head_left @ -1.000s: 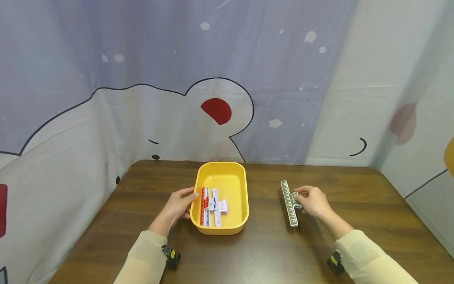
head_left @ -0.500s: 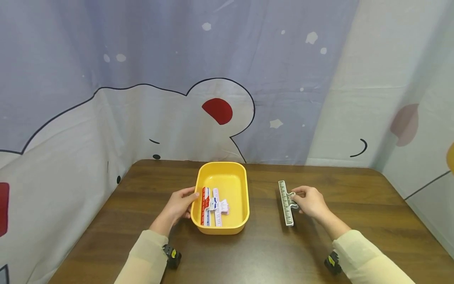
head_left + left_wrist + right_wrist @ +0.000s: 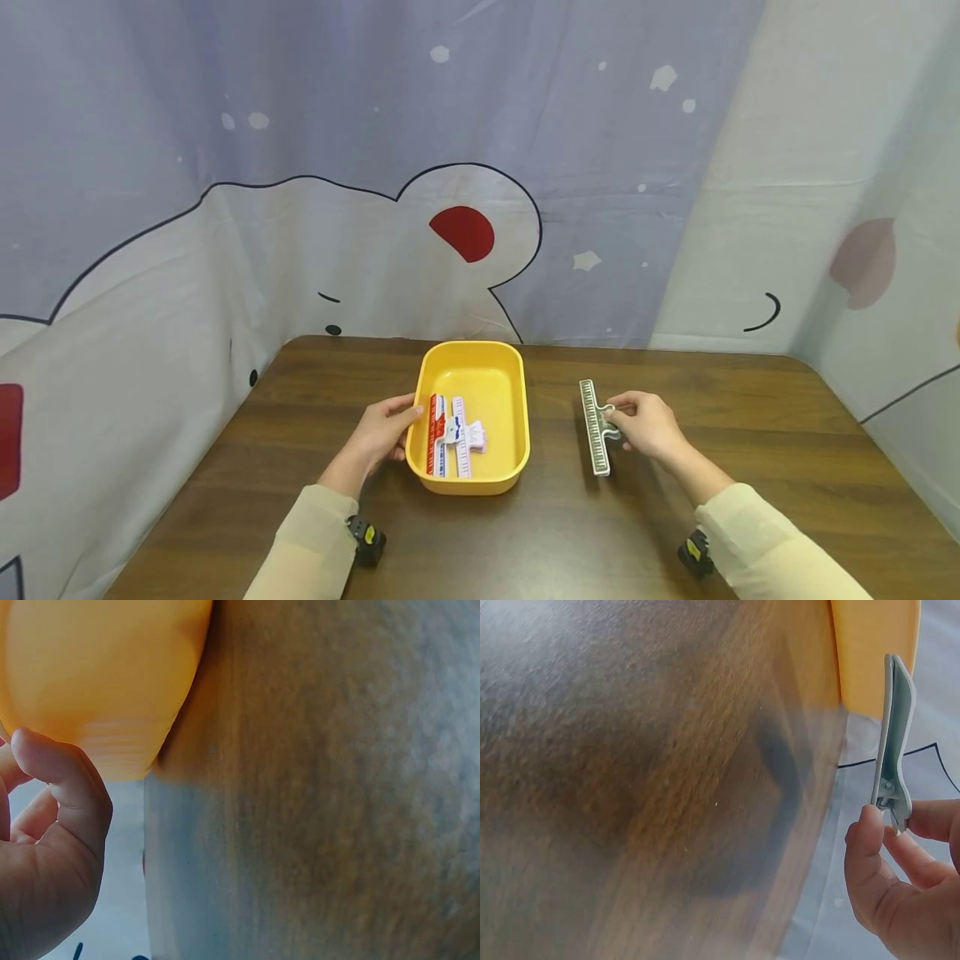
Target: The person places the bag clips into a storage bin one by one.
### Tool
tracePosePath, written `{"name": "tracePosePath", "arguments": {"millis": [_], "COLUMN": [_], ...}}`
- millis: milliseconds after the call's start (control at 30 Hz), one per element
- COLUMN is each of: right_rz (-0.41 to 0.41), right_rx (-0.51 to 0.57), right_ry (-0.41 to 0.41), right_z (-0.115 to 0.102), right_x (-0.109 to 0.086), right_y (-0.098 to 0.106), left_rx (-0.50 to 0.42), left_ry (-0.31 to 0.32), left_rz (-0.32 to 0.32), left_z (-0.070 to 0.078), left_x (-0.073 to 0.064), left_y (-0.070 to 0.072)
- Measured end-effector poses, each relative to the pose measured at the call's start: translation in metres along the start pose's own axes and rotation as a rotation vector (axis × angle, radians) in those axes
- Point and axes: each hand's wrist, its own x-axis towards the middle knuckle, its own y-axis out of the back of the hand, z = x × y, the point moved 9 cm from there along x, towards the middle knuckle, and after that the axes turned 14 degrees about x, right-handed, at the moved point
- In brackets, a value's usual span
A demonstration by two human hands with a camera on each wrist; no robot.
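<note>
A yellow plastic tray (image 3: pixel 495 350) stands near the table's middle, and my left hand (image 3: pixel 384 429) grips its left rim, thumb over the edge. Inside, along the left side, lie a red-and-white clip (image 3: pixel 432 437), a white-and-blue clip (image 3: pixel 441 458) and a lilac clip (image 3: pixel 462 450). To the right of the tray, my right hand (image 3: pixel 648 425) pinches a pale green clip (image 3: pixel 595 429) with a piano-key pattern by its handles. The right wrist view shows this clip (image 3: pixel 895 735) edge-on, raised over the table with its shadow below, its jaws together.
The dark wooden table (image 3: pixel 540 550) extends to a printed curtain (image 3: pixel 375 267) behind and at both sides. Each wrist wears a small black camera, one at the left sleeve (image 3: pixel 307 533) and one at the right.
My right hand has moved left with the green clip, closer to the tray. The left hand and the tray hold nearly the same place.
</note>
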Motion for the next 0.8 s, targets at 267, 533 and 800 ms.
{"name": "tracePosePath", "arguments": {"millis": [267, 533, 800], "right_rz": [-0.01, -0.015, -0.026], "right_rx": [0.026, 0.037, 0.044], "right_ry": [-0.001, 0.001, 0.003], "right_z": [-0.001, -0.002, -0.006], "right_x": [0.001, 0.002, 0.003], "right_y": [-0.005, -0.01, -0.014], "left_rx": [-0.002, -0.001, 0.003], "left_ry": [0.006, 0.006, 0.01], "left_rz": [0.001, -0.004, -0.004], "left_z": [0.0, 0.001, 0.0], "left_x": [0.0, -0.001, 0.0], "left_y": [0.0, 0.0, 0.0]}}
